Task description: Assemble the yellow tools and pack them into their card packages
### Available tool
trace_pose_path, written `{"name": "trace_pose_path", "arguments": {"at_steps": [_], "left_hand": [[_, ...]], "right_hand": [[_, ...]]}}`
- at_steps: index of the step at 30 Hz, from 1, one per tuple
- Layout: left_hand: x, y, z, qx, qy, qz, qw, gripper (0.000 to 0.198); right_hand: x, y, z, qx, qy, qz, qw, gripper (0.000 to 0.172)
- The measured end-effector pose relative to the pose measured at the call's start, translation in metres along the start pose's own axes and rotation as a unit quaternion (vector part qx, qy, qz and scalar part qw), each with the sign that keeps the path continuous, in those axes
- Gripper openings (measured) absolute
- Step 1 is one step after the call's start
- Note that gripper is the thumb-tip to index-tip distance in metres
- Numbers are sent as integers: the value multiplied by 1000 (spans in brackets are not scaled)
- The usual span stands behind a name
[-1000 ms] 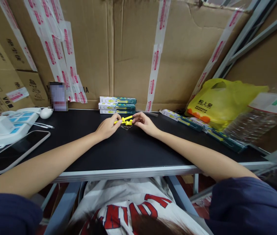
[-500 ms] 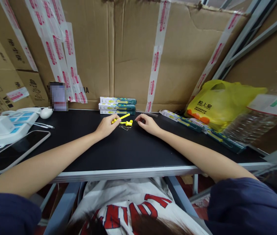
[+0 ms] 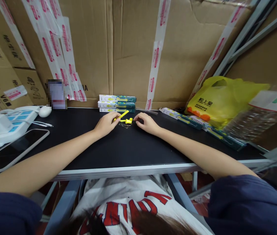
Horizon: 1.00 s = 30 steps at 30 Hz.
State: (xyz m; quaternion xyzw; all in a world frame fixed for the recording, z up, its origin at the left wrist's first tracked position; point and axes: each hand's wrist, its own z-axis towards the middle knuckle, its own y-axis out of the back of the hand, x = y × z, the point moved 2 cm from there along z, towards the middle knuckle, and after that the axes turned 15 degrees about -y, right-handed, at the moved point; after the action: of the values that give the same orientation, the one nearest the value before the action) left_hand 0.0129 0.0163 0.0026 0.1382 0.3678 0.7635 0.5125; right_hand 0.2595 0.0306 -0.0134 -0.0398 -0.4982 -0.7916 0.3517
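My left hand (image 3: 107, 123) is closed round a yellow stick (image 3: 124, 114), whose free end points up and to the right. Just right of its fingertips, a second yellow piece (image 3: 128, 121) lies on the black table (image 3: 128, 150), with a thin bent wire (image 3: 124, 125) beside it. My right hand (image 3: 146, 123) rests to the right of that piece, its fingers curled and the thumb a little apart from the index finger, with nothing seen between them. Behind the hands stands a stack of small boxes (image 3: 116, 105).
More small boxes (image 3: 182, 118) lie at the right by a yellow bag (image 3: 216, 98) and a large plastic bottle (image 3: 258, 111). On the left are a power strip (image 3: 21, 129), a tablet (image 3: 13, 150) and an upright phone (image 3: 57, 94). Cardboard (image 3: 133, 49) walls the back.
The yellow stick in my left hand has tilted to a steeper angle. My right hand has stayed nearly in place. The whole view has shifted slightly.
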Motion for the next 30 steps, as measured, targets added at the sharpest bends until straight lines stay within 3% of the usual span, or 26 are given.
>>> {"name": "trace_pose_path", "arguments": {"at_steps": [4, 7, 14, 21, 25, 30], "left_hand": [[5, -2, 0, -60, 10, -54, 997, 21], [3, 0, 0, -72, 21, -59, 995, 21], [-3, 4, 1, -32, 4, -27, 999, 25], [-3, 2, -1, 18, 11, 8, 1000, 20], [-9, 4, 0, 49, 22, 36, 998, 20], [-11, 4, 1, 56, 27, 70, 996, 22]], "right_hand": [[0, 0, 0, 4, -1, -7, 1000, 13], [1, 0, -1, 7, 6, -19, 1000, 13], [12, 2, -5, 20, 47, -42, 998, 13], [30, 2, -12, 66, 126, -107, 984, 30], [37, 5, -15, 81, 155, -83, 981, 22], [43, 14, -13, 122, 125, -52, 983, 23]]}}
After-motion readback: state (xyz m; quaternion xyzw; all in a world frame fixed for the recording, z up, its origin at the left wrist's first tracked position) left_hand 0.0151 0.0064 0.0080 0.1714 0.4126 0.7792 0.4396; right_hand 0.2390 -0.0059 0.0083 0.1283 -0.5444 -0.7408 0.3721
